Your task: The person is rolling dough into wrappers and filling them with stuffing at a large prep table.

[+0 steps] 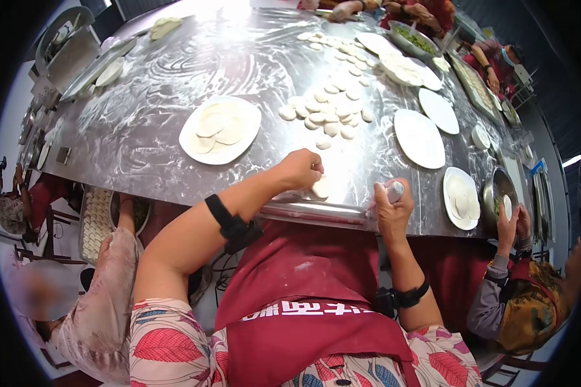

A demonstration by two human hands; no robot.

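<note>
My left hand (301, 169) is at the table's front edge, its fingers closed on the rim of a small dough disc (321, 187). To the right, my right hand (394, 205) is wrapped round a rolling pin (395, 191), whose pale rounded end shows above the fist; the rest of the pin is mostly hidden. Beyond my hands lie several flattened dough pieces (329, 117) on the floured metal table (168, 84). A white plate (247, 143) with thin round wrappers (229, 122) on it stands left of them.
Empty white plates (419, 138) stand to the right, near a plate of wrappers (461, 198). A person's hands (507, 229) hold a wrapper by a metal bowl (490, 191) at right. More people work at the far side. A tray of dumplings (97, 222) is at lower left.
</note>
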